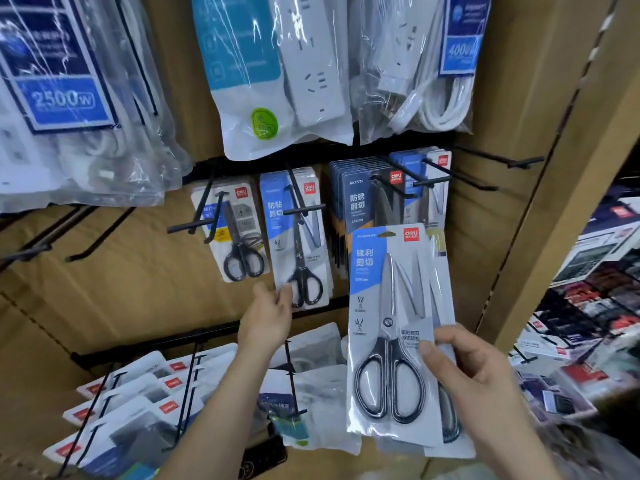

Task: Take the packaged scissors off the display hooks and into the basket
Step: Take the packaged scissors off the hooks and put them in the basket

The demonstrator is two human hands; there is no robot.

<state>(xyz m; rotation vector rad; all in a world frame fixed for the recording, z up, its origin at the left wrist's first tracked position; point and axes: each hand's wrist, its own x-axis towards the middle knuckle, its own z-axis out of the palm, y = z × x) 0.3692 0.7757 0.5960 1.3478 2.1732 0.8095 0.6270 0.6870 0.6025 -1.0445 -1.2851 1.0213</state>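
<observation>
**Cardboard-backed scissors: one stack in hand, next pack within reach**

Here is the right hand (481, 382), clamped on a stack of scissor packs (388, 306), thumb across the front by the black handles, fingers behind. The stack is upright and clear of every hook, low on the right side of the display. There is more than one pack in it; I can't count them.

Over to the left hand (268, 313), plainly the nearer one to the next target. The blue-header scissor pack (301, 237) hangs just above it from a black hook (299, 192) on the middle rail, long axis vertical, handles down. The fingertips touch the pack's lower left corner, with the thumb spread to the side. The hand is half open and has no real grip yet.

My read: the pack has to slide outward along that hook, towards the person, before it can drop. A smaller scissor pack (239, 233) hangs just to the left, and dark blue scissor packs (360, 202) crowd the hooks to the right.

The basket is not in view.
</observation>
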